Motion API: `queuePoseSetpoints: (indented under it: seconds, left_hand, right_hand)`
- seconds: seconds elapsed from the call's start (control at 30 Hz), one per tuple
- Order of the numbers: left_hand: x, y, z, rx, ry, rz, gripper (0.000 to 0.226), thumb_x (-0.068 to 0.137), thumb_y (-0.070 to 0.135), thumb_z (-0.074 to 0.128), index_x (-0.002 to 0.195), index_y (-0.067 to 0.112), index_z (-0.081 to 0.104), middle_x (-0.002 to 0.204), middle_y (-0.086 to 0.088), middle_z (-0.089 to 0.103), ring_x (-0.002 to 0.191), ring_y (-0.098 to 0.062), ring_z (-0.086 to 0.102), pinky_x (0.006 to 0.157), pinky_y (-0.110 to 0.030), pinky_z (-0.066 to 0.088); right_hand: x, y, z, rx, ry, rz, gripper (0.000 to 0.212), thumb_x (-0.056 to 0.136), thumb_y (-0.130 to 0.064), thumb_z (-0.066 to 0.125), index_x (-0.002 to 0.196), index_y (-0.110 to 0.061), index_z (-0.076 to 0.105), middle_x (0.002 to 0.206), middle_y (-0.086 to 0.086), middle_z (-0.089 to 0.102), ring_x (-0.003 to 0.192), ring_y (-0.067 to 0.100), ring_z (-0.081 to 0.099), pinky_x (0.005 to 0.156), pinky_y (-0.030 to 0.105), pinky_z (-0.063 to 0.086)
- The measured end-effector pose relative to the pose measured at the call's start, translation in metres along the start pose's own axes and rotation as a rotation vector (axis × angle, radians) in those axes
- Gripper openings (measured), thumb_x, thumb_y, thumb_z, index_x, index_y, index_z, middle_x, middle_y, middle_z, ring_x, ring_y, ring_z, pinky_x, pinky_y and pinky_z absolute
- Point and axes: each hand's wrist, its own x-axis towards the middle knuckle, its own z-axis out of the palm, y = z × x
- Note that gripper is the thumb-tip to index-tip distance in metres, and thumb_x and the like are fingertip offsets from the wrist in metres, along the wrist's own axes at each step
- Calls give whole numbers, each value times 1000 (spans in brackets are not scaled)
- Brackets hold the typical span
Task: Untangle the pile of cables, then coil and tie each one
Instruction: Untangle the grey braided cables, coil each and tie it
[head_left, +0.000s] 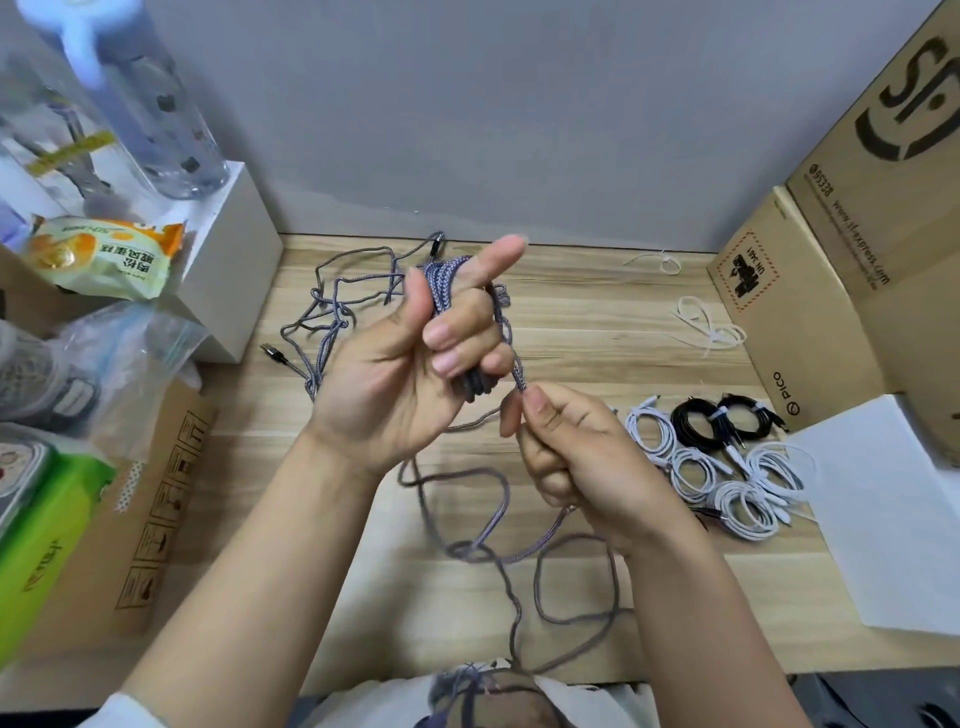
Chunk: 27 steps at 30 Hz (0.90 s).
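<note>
Braided cable (447, 291) stood wound upright in my left hand (410, 358), fingers curled round the coil; my right hand (561, 447), just below and right, pinched its free strand, which probably trailed toward me over the desk (597, 322).

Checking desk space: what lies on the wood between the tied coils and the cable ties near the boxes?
Head view: bare wood between the coils and ties.
</note>
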Motion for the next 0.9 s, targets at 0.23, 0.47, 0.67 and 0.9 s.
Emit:
queuePoseSetpoints:
  seconds: [0.23, 0.47, 0.67, 0.9]
  left_hand:
    - [0, 4, -7, 30, 250, 209, 50, 96, 9, 45, 139, -11, 29, 99, -22, 62, 94, -33, 62, 103, -40, 39]
    - [6, -12, -16, 533, 368, 347, 64, 78, 28, 57, 136, 11, 35, 86, 4, 72, 80, -7, 68, 84, -22, 51]
    - [-3, -16, -25, 1197, 371, 60, 35, 95, 7, 46, 130, 0, 46, 72, 1, 65, 78, 2, 59, 81, -10, 41]
    - [-10, -20, -14, 1362, 379, -98, 42, 89, 44, 40, 81, 11, 64, 54, 4, 54, 51, -4, 46, 50, -12, 36]
  right_hand:
    - [-2, -1, 5, 394, -156, 170, 30, 85, -36, 44, 65, -16, 52, 43, -9, 22, 30, -1, 16, 34, 13, 31]
    - [-4, 1, 20, 49, -158, 264, 31, 96, -33, 40, 72, -13, 46, 44, -6, 30, 30, 0, 18, 34, 14, 28]
    - [-11, -6, 21, -196, -85, 186, 30, 95, -24, 50, 67, -14, 51, 42, -13, 30, 36, 0, 20, 37, 13, 16]
    - [-10, -7, 13, -474, 103, -128, 20, 80, -35, 67, 66, -21, 71, 64, -1, 68, 67, 10, 61, 73, 33, 51]
